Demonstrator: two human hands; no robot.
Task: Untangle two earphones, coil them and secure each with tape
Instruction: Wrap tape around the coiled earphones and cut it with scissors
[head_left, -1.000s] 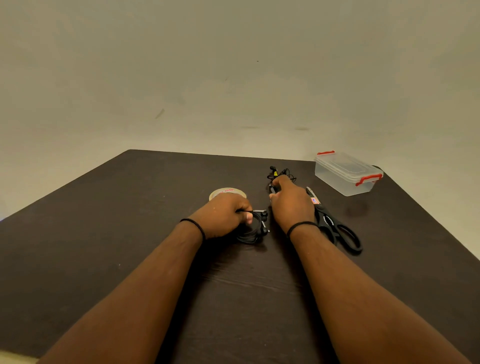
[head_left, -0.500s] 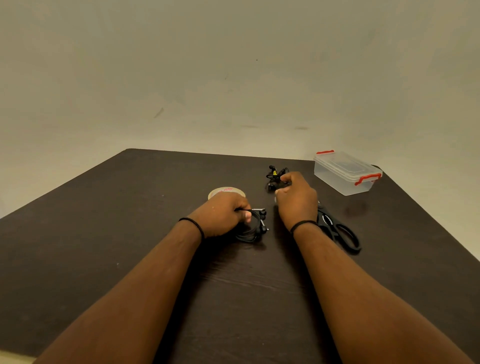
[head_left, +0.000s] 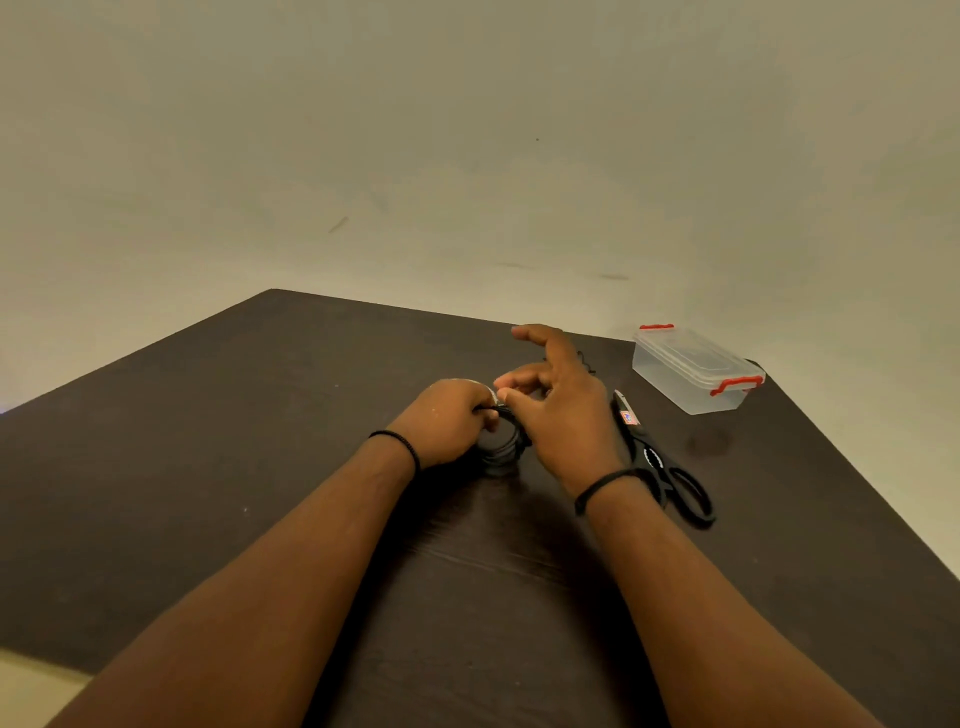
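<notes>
L hand (head_left: 451, 422) fingers grip black coiled earphone (head_left: 501, 448); R hand (head_left: 558, 410) thumb and forefinger pinched just above the coil, other fingers spread.

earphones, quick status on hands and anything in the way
Left hand grips coiled earphone on table. Right hand beside the coil, fingers curled, grip unclear. Scissors right of wrist, not blocking.

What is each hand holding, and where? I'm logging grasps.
Left hand grips the coiled earphone at its top edge. Right hand: cannot tell.
</notes>
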